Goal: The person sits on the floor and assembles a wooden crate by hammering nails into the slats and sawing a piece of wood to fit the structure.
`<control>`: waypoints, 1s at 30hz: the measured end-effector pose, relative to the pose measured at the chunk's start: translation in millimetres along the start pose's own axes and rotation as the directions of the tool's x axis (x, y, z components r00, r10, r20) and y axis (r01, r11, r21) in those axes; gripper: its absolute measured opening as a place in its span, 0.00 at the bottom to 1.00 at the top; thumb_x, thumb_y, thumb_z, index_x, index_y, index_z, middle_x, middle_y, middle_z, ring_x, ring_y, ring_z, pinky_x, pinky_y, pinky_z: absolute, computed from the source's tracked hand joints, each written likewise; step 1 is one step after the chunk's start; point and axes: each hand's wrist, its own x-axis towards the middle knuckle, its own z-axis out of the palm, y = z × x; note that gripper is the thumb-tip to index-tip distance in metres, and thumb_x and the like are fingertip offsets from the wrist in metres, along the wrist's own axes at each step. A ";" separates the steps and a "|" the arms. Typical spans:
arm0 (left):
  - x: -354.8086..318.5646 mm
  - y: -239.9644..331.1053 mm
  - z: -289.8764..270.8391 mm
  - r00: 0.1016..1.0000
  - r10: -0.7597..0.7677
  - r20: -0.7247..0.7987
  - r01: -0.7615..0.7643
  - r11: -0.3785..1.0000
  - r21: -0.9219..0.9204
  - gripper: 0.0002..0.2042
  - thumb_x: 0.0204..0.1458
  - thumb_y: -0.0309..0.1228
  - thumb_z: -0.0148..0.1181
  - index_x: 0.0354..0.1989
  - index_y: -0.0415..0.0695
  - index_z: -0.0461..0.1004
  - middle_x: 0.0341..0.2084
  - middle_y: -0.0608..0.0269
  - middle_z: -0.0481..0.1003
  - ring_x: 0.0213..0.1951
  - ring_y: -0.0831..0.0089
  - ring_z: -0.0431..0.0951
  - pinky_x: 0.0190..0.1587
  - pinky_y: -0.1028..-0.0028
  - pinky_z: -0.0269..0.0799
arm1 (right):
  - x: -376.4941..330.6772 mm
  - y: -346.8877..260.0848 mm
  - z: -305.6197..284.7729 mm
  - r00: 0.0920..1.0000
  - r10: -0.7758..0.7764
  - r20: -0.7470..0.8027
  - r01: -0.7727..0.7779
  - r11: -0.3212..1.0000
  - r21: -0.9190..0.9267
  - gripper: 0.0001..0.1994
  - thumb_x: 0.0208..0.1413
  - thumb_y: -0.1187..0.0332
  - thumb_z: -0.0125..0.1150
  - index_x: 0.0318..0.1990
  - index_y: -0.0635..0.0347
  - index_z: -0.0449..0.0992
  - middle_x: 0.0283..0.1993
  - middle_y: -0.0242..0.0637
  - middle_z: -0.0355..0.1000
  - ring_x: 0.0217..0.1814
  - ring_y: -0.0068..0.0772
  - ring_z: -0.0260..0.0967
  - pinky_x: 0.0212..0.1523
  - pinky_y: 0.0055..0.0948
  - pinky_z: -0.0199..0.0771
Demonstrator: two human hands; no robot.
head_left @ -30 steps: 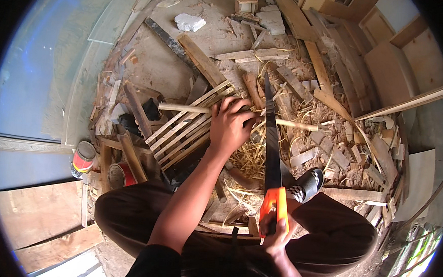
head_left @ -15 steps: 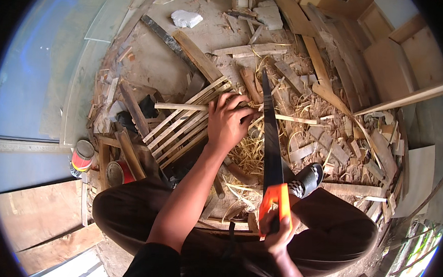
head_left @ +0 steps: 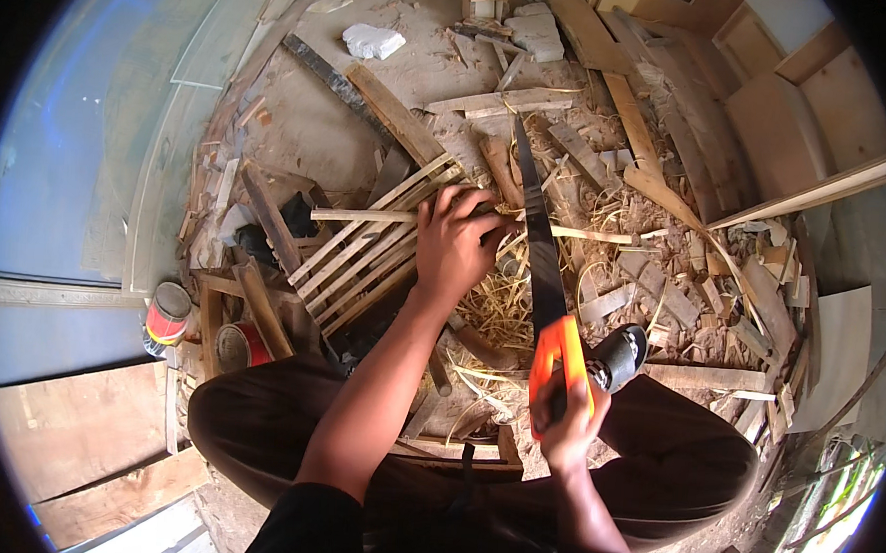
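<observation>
My right hand (head_left: 570, 423) is wrapped round the orange handle of a handsaw (head_left: 543, 267). Its long dark blade points away from me and crosses a thin wooden strip (head_left: 590, 235). Just left of the blade, my left hand (head_left: 453, 242) grips that strip, fingers curled over it and thumb toward the saw. The strip lies crosswise, its left part resting over a slatted wooden frame (head_left: 353, 272). My left hand covers the strip's middle and the frame's right part. Whether the blade has cut into the strip cannot be made out.
Wood shavings (head_left: 502, 305) and offcuts (head_left: 663, 293) litter the ground ahead and right. Two red cans (head_left: 168, 312) stand at left. A white lump (head_left: 373, 41) and dark plank (head_left: 338, 86) lie farther off. My sandalled foot (head_left: 619, 358) is close to the saw handle.
The saw has slid forward, away from me, with my right hand, and its tip has swung slightly left. My left hand and the strip have stayed nearly still.
</observation>
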 end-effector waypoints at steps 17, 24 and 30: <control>5.6 6.8 -1.7 1.000 -0.005 -0.011 0.005 1.000 0.011 0.04 0.50 0.40 0.75 0.33 0.59 0.89 0.45 0.79 0.79 0.58 0.68 0.73 0.57 0.56 0.64 | -42.8 12.5 -12.6 0.999 -0.002 -0.042 0.002 1.000 -0.003 0.37 0.69 0.34 0.45 0.24 0.64 0.69 0.12 0.29 0.60 0.12 0.21 0.58 0.15 0.22 0.56; -3.0 7.0 -1.9 1.000 0.007 0.005 -0.007 1.000 0.025 0.04 0.50 0.39 0.74 0.33 0.60 0.89 0.46 0.79 0.78 0.57 0.68 0.72 0.56 0.56 0.63 | -15.9 -4.6 -9.2 0.997 0.078 -0.004 -0.078 0.995 0.065 0.37 0.70 0.35 0.44 0.24 0.64 0.67 0.13 0.30 0.59 0.11 0.22 0.57 0.14 0.24 0.55; 1.1 8.3 -4.3 1.000 -0.007 0.030 0.006 1.000 0.006 0.05 0.50 0.42 0.75 0.34 0.61 0.89 0.47 0.78 0.78 0.59 0.68 0.71 0.60 0.54 0.61 | -44.6 6.9 -14.1 1.000 -0.005 -0.029 0.009 0.991 0.134 0.34 0.71 0.38 0.46 0.26 0.63 0.68 0.14 0.29 0.60 0.13 0.20 0.56 0.14 0.24 0.52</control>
